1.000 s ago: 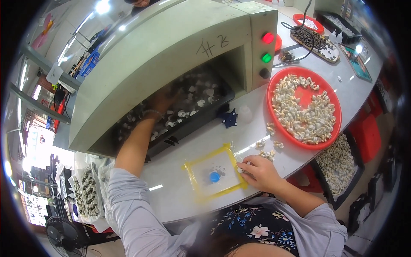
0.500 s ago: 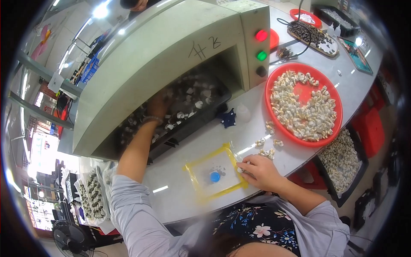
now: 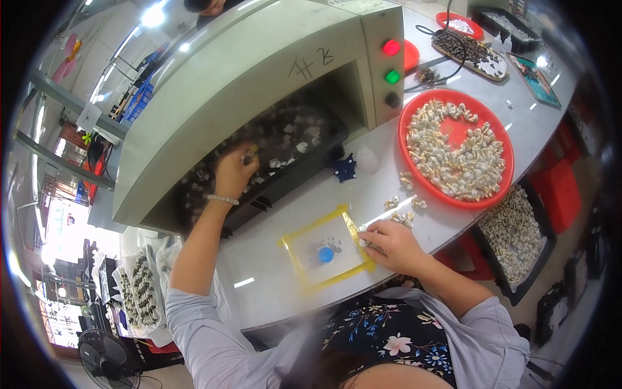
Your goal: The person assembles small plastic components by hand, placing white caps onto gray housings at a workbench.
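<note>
Inside the opening of a pale green machine [image 3: 259,71], my left hand [image 3: 234,174] is closed in a pinch on a small piece [image 3: 247,157], too blurred to name its kind. Below it lies a dark tray [image 3: 285,181] of loose white and dark pieces. My right hand [image 3: 396,247] rests at the right edge of a yellow-taped rectangle [image 3: 304,235] on the table. Its thumb and fingers pinch a small white piece [image 3: 363,243]. Within the taped area is a blue round cap [image 3: 325,254] beside grey spots. Several small cream-white pieces [image 3: 402,219] lie just beyond my right hand.
A red round tray [image 3: 510,170] heaped with cream-white pieces stands at the right. Near the machine are a dark blue star-shaped item [image 3: 345,168] and a small translucent bottle [image 3: 367,160]. A black crate [image 3: 551,243] of pieces sits lower right; a black fan [image 3: 103,356] stands lower left.
My left hand has risen from among the pieces in the machine's tray and now shows a small piece in its fingers. My right hand keeps its pinch, almost unmoved. The view has shifted slightly.
</note>
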Available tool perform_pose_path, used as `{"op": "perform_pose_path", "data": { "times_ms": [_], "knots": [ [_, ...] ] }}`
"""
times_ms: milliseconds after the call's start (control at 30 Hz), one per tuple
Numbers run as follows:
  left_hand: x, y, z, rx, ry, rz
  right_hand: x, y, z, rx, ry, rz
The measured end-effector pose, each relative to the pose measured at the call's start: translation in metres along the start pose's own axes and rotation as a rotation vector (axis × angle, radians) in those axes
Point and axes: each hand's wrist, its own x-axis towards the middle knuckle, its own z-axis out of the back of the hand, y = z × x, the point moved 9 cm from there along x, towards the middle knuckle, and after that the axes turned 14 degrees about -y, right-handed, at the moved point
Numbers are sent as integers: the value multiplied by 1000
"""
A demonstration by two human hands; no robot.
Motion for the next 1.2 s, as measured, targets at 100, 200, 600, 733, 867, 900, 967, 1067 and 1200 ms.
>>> {"op": "perform_pose_path", "data": {
  "times_ms": [100,200,600,733,867,900,967,1067,1200],
  "knots": [
    [-12,-53,38,-17,-61,-79,-1,-1,0,-12,-8,8],
    [-57,-109,73,-96,-143,-388,0,3,0,2,-16,23],
    [-205,-33,48,147,121,-76,3,14,-1,-50,-8,3],
    [-192,-52,66,205,76,-137,2,8,-3,-48,14,-84],
    [-144,-56,111,117,-155,-180,4,5,-4,-24,20,-125],
    [-126,-46,112,119,-166,-149,4,5,-3,-30,22,-126],
    [-88,-15,107,162,-179,-83,5,5,-2,-43,22,-124],
    [-48,71,68,279,-54,27,6,11,-1,-63,19,-85],
    [-14,147,17,361,140,205,5,9,-1,-73,17,-94]
  ]
}}
